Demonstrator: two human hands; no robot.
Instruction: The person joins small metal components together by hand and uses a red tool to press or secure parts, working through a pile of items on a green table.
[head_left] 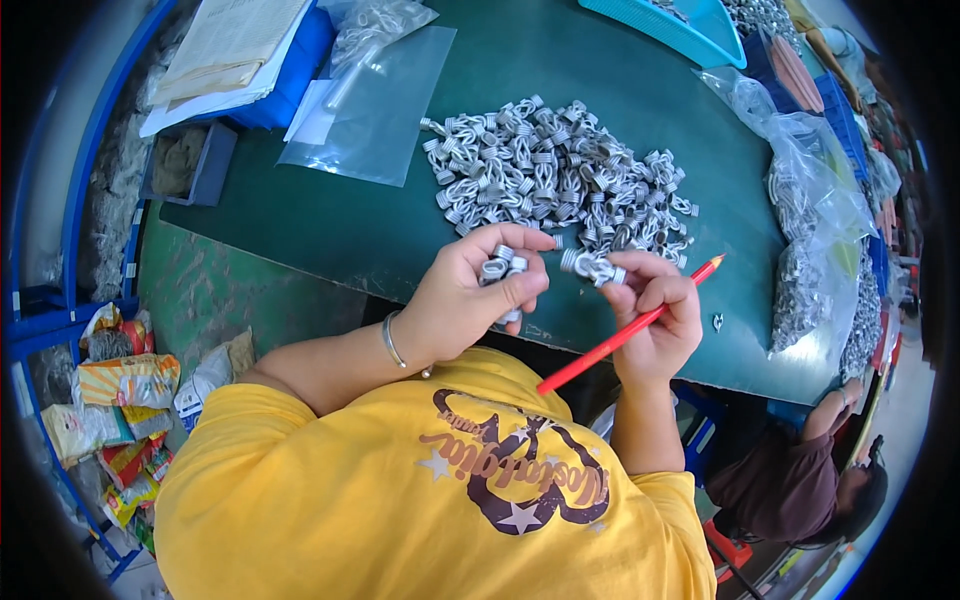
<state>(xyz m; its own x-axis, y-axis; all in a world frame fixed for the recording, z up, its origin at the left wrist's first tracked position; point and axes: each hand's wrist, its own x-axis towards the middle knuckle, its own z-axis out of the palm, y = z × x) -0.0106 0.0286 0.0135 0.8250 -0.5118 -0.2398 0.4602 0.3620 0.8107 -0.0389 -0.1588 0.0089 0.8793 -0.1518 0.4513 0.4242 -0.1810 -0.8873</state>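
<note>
Several small grey metal parts, each with ribbed ends and a looped middle, are cupped in my left hand [490, 280], its fingers curled round them. My right hand [655, 318] pinches one more looped metal part [594, 267] between thumb and forefinger. A red pencil [630, 325] with a sharpened tip is also tucked in the right hand, slanting up to the right. Just beyond both hands, a large loose pile of the same metal parts [550, 170] lies on the green tabletop [330, 235].
A clear plastic sheet [400, 110] and papers on a blue bin [290, 70] lie at the far left. A turquoise basket [680, 30] stands at the back. Filled clear bags [810, 230] line the right edge. A co-worker in a dark top [780, 480] sits at the right.
</note>
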